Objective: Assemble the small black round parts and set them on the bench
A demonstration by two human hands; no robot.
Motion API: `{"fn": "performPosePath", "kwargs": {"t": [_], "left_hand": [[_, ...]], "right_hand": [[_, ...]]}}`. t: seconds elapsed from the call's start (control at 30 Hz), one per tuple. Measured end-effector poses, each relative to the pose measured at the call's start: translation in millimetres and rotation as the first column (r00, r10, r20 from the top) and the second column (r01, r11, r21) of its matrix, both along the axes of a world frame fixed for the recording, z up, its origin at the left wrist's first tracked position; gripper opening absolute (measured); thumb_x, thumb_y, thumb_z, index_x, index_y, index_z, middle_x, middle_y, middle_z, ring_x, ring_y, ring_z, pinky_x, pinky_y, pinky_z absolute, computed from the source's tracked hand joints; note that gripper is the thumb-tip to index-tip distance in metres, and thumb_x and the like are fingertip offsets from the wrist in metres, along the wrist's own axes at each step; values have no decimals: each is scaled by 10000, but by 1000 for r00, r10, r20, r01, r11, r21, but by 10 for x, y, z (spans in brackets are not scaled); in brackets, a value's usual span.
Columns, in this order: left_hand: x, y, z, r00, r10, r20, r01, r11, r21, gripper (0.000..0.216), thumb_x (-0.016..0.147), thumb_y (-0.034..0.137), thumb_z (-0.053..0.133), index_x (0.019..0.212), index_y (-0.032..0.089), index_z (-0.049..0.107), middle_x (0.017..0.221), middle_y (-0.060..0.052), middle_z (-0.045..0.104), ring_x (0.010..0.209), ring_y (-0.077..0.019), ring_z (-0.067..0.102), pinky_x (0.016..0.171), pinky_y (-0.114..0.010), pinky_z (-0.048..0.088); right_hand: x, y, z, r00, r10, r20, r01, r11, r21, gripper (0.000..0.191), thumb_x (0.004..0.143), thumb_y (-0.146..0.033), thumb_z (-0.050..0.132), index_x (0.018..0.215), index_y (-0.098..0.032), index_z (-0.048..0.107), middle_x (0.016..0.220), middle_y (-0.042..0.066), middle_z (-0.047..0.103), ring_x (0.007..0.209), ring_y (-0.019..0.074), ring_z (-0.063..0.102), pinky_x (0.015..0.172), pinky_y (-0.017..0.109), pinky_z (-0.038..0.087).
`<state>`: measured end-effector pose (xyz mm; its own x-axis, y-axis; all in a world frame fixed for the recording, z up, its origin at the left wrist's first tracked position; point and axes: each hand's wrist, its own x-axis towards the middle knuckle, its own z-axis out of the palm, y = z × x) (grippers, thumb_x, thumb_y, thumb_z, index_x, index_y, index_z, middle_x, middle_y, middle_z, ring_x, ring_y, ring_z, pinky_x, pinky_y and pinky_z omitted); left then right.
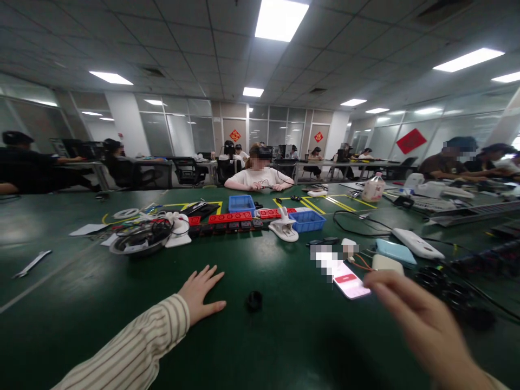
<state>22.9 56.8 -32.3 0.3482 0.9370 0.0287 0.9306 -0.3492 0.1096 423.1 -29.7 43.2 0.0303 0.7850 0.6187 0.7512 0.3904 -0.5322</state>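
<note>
The left hand (202, 295) lies empty, fingers wide, beside 1 black round piece (254, 301) toward the bench's (101, 309) near edge. The blurry right hand (422, 319), fingers close together, is by the phone (351, 284); I can't tell its hold. Looks like resting; lifting the piece would need a pinch.

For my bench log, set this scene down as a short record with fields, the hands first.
Left hand: palm down, fingers spread, holding nothing
Right hand: blurred, near the lit phone; grasp and contact unclear
Between hands: small black part
Surface: green table
Farther back: white clip, blue bin
Across table: person in white shirt
</note>
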Motion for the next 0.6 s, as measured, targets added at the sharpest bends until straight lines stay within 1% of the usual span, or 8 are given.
{"fn": "performPosePath", "kwargs": {"t": [0.07,0.13,0.2,0.27,0.33,0.4,0.5,0.6], "left_hand": [[6,-8,10,1000,1,0,-1,1000,-2,744,736,661,438,1334,224,356,1409,-109,295,1299,-316,232,1019,-533,204],[14,-17,23,1000,2,-9,-2,1000,-3,748,733,659,446,1332,220,359,1408,-114,296,1299,-316,232,1018,-531,207],[21,-22,31,1000,4,-23,-4,1000,-5,745,733,650,456,1335,222,353,1408,-115,295,1299,-313,234,1016,-528,213],[25,-22,34,999,5,-35,-5,1000,-9,743,735,641,462,1340,226,342,1412,-114,289,1301,-308,230,1018,-520,215],[30,-20,35,999,5,-34,-6,1000,-13,748,733,640,467,1342,225,338,1415,-116,280,1304,-307,221,1021,-518,210],[35,-20,38,1000,7,-22,-7,1000,-17,757,728,647,470,1340,221,343,1415,-119,279,1305,-311,217,1022,-524,202],[37,-28,50,1000,11,2,-11,1000,-24,762,723,652,473,1336,215,352,1413,-123,282,1305,-317,214,1022,-532,191],[33,-39,70,1000,13,9,-12,999,-31,760,726,653,469,1337,216,351,1414,-120,282,1304,-317,218,1023,-528,196]], "right_hand": [[-814,147,95,956,268,118,-260,962,-79,276,834,-415,459,932,-195,595,957,99,615,898,238,575,780,382,489],[-1356,268,-29,910,348,227,-335,938,-93,349,800,-375,521,1070,-156,555,1088,124,575,1027,266,513,900,452,415],[-1639,364,-234,844,413,343,-408,909,-90,417,771,-376,565,1120,-148,539,1158,121,551,1109,290,454,1014,536,244],[-1745,423,-403,799,449,399,-442,889,-116,470,773,-410,564,1166,-157,515,1195,113,532,1154,299,414,1044,563,133],[-1761,444,-495,766,489,417,-463,870,-171,516,783,-432,552,1219,-170,471,1243,111,497,1184,301,384,1046,560,135],[-1753,442,-530,739,530,415,-478,847,-230,493,805,-373,538,1245,-176,438,1255,108,482,1171,282,400,1032,524,224],[-1722,416,-553,705,574,416,-497,819,-288,291,827,-147,458,1104,-183,539,1114,74,564,1036,204,503,935,378,410],[-1581,334,-572,698,589,408,-502,808,-308,294,809,-38,390,963,-186,591,1039,62,586,967,172,537,851,297,473]]}}
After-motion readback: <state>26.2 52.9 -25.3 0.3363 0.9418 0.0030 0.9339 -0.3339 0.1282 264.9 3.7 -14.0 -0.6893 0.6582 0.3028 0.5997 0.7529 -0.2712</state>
